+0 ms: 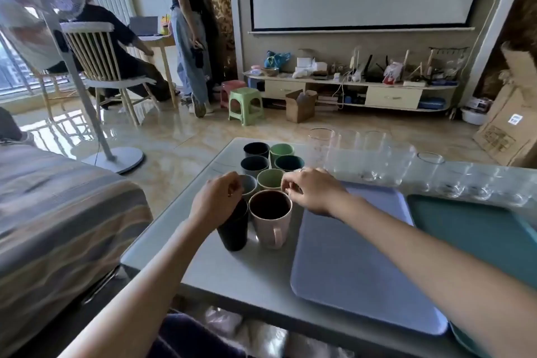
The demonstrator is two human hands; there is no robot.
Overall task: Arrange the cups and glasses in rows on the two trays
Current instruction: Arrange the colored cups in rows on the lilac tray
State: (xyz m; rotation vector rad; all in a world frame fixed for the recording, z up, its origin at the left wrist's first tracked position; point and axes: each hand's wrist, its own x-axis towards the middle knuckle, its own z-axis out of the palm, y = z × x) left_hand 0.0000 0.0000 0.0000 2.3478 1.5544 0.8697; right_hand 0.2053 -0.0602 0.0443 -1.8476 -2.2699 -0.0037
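Several coloured cups (pixel 270 179) stand in two columns on the grey table (pixel 247 270), left of the trays. At the front of them are a black cup (pixel 232 231) and a pink mug (pixel 271 227) with its handle toward me. My left hand (pixel 216 202) is closed over the black cup's rim. My right hand (pixel 312 192) pinches the pink mug's far right rim. A lavender tray (pixel 348 259) lies bare to the right, with a teal tray (pixel 470 229) beyond it. Several clear glasses (pixel 374 154) stand behind the trays.
A striped sofa (pixel 58 212) is close on the left. A fan stand (pixel 116 158) rests on the floor beyond the table's left edge. Two people are at a chair and small table far left. A low TV shelf (pixel 377 93) lines the far wall.
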